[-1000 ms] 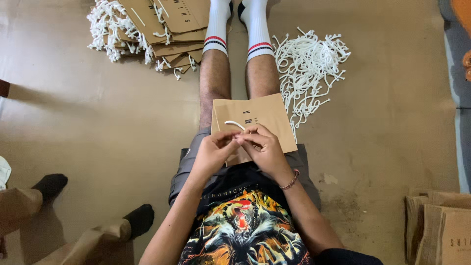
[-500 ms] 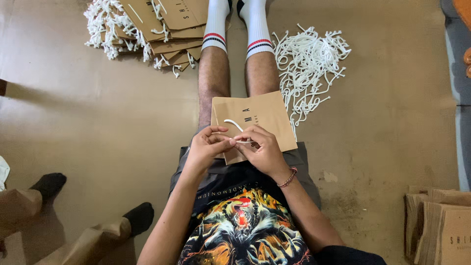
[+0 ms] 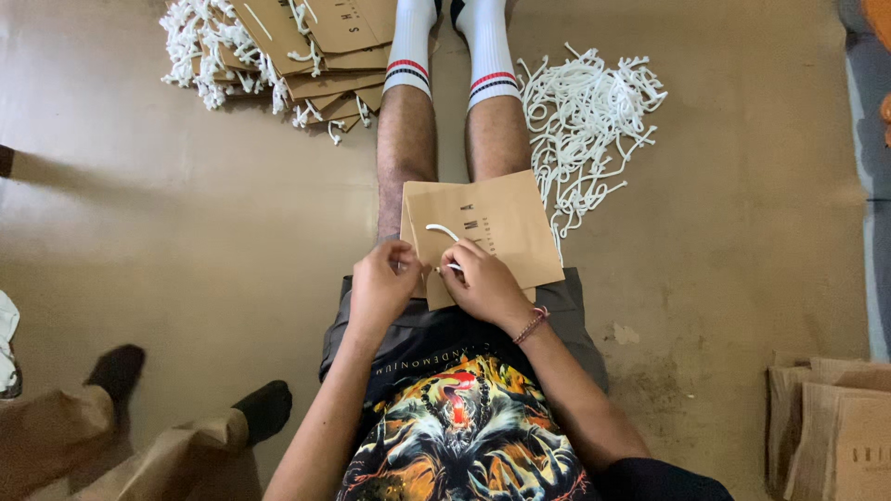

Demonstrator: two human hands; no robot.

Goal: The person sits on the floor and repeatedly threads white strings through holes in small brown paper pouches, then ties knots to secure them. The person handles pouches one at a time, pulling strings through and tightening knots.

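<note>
Finished bags stacked (image 3: 306, 46) far left — another person's dark-socked feet (image 3: 264, 408) nearby.

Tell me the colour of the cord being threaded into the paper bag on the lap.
White; the cord loops over the brown paper bag, clearest in the head view.

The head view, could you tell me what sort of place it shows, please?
Probably an informal floor workspace for fitting handles to paper bags: a stack of brown paper bags, loose white cord handles, and both hands working a cord on one bag.

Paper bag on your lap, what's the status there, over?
Left hand pinching paper bag edge. Right hand gripping white cord at the bag. Nothing in the way, loose cords lie alongside.
</note>
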